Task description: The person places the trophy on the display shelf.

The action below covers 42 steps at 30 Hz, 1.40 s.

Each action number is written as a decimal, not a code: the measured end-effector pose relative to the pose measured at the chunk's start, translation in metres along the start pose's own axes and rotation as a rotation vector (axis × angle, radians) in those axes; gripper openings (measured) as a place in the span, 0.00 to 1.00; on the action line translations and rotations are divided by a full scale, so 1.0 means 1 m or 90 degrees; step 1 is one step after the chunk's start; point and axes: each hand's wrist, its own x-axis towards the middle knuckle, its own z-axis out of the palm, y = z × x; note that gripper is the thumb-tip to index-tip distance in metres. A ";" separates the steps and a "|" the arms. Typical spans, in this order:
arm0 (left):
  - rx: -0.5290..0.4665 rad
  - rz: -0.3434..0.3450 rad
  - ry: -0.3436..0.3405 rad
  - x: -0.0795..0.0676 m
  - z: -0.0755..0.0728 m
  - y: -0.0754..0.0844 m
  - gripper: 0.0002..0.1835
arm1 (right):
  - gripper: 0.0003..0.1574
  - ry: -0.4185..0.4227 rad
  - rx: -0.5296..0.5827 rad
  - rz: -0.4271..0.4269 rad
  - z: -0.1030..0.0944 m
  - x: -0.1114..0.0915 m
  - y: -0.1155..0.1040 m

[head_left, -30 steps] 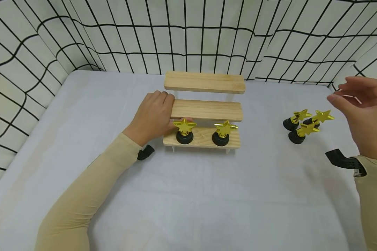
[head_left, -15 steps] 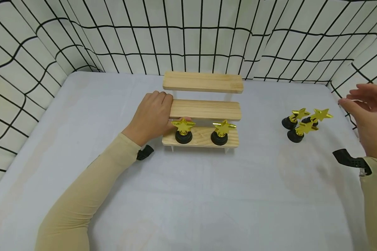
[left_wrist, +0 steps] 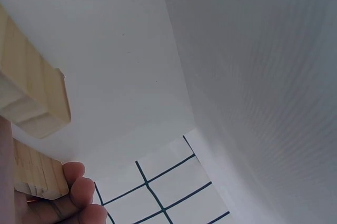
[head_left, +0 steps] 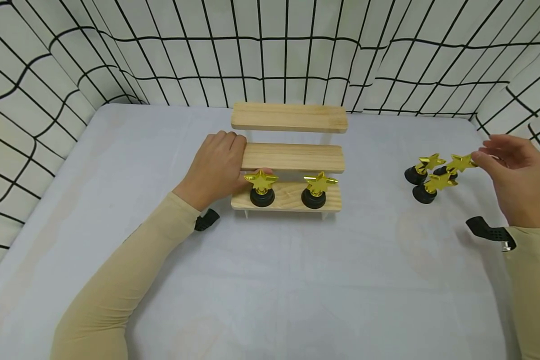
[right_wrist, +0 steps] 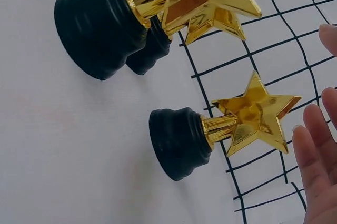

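Note:
My left hand grips the left end of the middle board of a three-tier wooden shelf; in the left wrist view its fingertips curl round the board's end. On the lowest tier stand two gold star trophies with black bases, a left trophy and a right trophy. My right hand is beside three similar trophies on the table, its thumb right at the star of the rightmost trophy. In the right wrist view, a gap shows between that hand's spread fingers and the nearest star.
A white cloth covers the table. Black wire grid panels stand along the back and both sides. The other two loose trophies, a back one and a front one, stand close together left of the rightmost one.
My right hand drew slightly right, then came down and left to the rightmost loose trophy. The left hand keeps its grip on the shelf, and the trophies stay where they were.

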 end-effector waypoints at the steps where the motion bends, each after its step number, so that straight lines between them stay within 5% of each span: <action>1: -0.001 0.001 0.001 0.000 0.001 0.000 0.37 | 0.25 -0.003 0.001 0.004 0.001 0.000 0.002; 6: -0.004 0.001 0.003 0.000 0.002 0.001 0.34 | 0.26 -0.012 0.002 0.017 0.003 -0.003 0.008; 13: -0.001 0.000 0.005 0.000 0.000 0.001 0.34 | 0.26 -0.005 0.093 0.027 0.007 -0.005 0.017; 31: -0.002 -0.003 -0.011 0.002 0.000 0.002 0.37 | 0.31 -0.075 -0.064 0.051 0.007 -0.007 0.038; 38: -0.004 -0.010 -0.022 0.002 -0.001 0.002 0.39 | 0.31 -0.127 0.096 0.096 0.004 -0.005 0.046; 42: -0.004 -0.009 -0.026 0.002 -0.001 0.002 0.40 | 0.28 -0.130 0.040 0.092 0.006 -0.004 0.049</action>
